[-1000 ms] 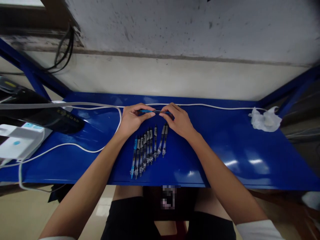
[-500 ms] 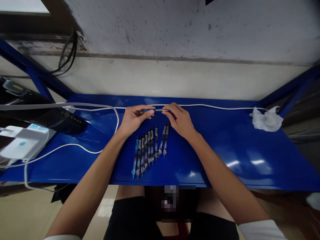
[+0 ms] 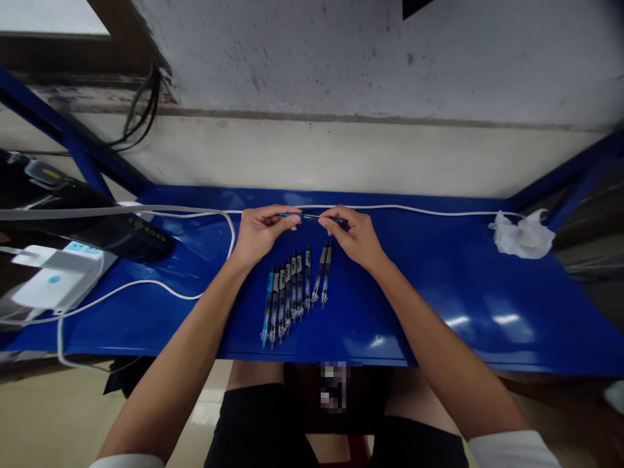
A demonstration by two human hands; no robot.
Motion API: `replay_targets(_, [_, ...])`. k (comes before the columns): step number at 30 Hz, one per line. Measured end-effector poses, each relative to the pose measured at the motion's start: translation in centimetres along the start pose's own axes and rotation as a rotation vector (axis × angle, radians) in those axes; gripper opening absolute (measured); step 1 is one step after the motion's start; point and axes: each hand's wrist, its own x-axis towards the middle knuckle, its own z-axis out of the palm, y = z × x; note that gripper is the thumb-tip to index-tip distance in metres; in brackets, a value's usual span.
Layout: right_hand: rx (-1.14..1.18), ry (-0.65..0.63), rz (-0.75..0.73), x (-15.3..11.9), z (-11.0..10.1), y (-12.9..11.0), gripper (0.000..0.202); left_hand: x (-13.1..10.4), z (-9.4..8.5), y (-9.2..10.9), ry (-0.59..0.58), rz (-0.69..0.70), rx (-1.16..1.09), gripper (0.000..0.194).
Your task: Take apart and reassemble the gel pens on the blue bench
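Our left hand [image 3: 258,235] and right hand [image 3: 355,235] each keep a pinching grip on one slim pen [image 3: 310,217] over the table [image 3: 439,266]. Other pens [image 3: 288,286] lie towards six o'clock from it.

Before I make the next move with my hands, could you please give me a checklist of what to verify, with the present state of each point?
1. Bare left hand has its grip on the blue part of the slim, shiny held pen: ok.
2. Bare right hand has its grip on the dark part: ok.
3. Held pen's parts properly joined: cannot tell, too small and partly hidden by fingers.
4. Slim, partly clear plastic pens on the blue table, free of both hands: ok.
5. Long white cable not touching the left hand: cannot tell, its loop passes close.
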Motion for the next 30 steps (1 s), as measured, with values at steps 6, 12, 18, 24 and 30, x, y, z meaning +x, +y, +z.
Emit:
replay_targets(6, [0.339, 0.040, 0.182, 0.3, 0.5, 0.4, 0.031, -0.4, 0.3, 1.0, -0.008, 0.018, -0.009, 0.025])
replay_targets(12, [0.632, 0.324, 0.316, 1.4, -0.3, 1.6, 0.040, -0.2, 0.5, 0.5, -0.037, -0.008, -0.082, 0.042])
replay_targets(18, [0.704, 0.331, 0.301, 2.1, -2.2, 2.6, 0.048, 0.6, 0.1, -0.3, 0.289, 0.035, -0.031, 0.039])
replay_targets(24, [0.892, 0.388, 0.277, 1.0, -3.4, 2.6, 0.066, 0.8, -0.3, -0.5, 0.376, 0.052, -0.040, 0.041])
replay_targets(30, [0.949, 0.458, 0.277, 0.4, -4.3, 3.4, 0.065, 0.7, 0.0, -0.4, 0.357, 0.050, -0.033, 0.041])
